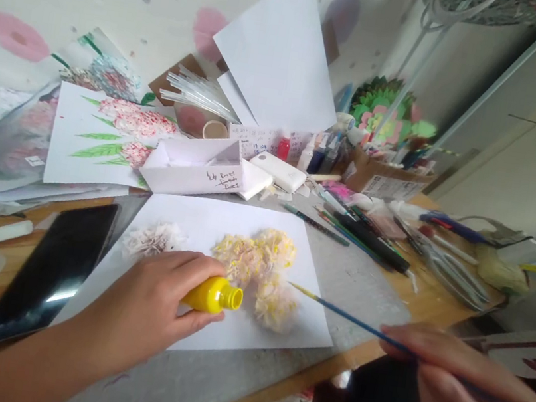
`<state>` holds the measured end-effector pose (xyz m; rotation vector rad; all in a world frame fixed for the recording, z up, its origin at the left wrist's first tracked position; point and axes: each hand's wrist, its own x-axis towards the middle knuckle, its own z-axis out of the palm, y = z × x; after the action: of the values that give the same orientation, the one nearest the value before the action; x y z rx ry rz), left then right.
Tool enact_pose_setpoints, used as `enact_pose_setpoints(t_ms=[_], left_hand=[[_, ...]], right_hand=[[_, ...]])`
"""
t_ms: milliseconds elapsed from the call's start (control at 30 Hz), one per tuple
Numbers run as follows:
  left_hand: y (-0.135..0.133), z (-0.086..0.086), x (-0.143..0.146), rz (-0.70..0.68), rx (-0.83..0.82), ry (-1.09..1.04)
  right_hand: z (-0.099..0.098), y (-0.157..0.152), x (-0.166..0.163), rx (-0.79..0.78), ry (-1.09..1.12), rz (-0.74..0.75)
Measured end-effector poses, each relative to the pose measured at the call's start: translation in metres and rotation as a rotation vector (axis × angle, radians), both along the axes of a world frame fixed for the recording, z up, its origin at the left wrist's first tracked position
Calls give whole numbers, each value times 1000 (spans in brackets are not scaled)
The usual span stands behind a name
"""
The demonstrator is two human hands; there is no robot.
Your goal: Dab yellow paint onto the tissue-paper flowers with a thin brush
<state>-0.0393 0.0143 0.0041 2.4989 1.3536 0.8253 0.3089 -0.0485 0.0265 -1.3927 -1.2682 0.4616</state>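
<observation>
**Yellow bottle (210, 294) in one hand, brush (355, 320) in the other**

A wooden table (426, 305) spreads across the scene, and a gray mat (359, 295) covers much of its middle. On the mat lies a white sheet (205, 215), reaching toward the near edge. Far left, a painting (67, 157) shows pink-red blossoms and green leaves. A dark tablet (51, 269) lies to the left of the sheet, close beside it. At the far side of the sheet stands a white box (187, 169) with handwriting on its right end; pens and pencils (368, 236) are strewn to the far right.

The left hand (157, 299) comes in from the near left over the sheet, its thumb and fingers wrapped around the yellow bottle. The right hand (453, 376), at the near right, pinches the blue handle of the brush between thumb and fingers.

Toward the right of the sheet sit yellow-flecked ruffled blossoms (254, 259), clustered together; a paler blossom (154, 238) sits to their left, partly behind the left hand.

The brush points left, its yellow tip just beside the blossoms; I cannot tell whether it touches them. Smallest of these, the bottle is tilted onto its side above the sheet, its uncapped mouth facing right.
</observation>
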Motion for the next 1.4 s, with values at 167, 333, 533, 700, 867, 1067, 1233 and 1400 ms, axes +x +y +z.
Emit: enact_pose_setpoints(t_ms=[167,333,533,700,867,1067,1233,1400], left_hand=[[2,5,3,-2,32,-6],[2,3,2,-7,16,0],[0,1,1,3,2,16],[1,2,2,22,-14,28],[2,0,1,15,6,36],[3,4,1,12,17,27],[4,7,1,11,38,5],[4,9,1,10,39,22]], right_hand=[[-18,10,-11,-343,563,-58],[-23,17,-16,-483,841,10],[-28,16,-19,-467,904,12],[-28,16,-19,-471,866,43],[-29,14,-12,-512,823,123],[-37,11,-4,-511,846,193],[-35,7,-8,-540,859,178],[-28,10,-22,-486,813,-32]])
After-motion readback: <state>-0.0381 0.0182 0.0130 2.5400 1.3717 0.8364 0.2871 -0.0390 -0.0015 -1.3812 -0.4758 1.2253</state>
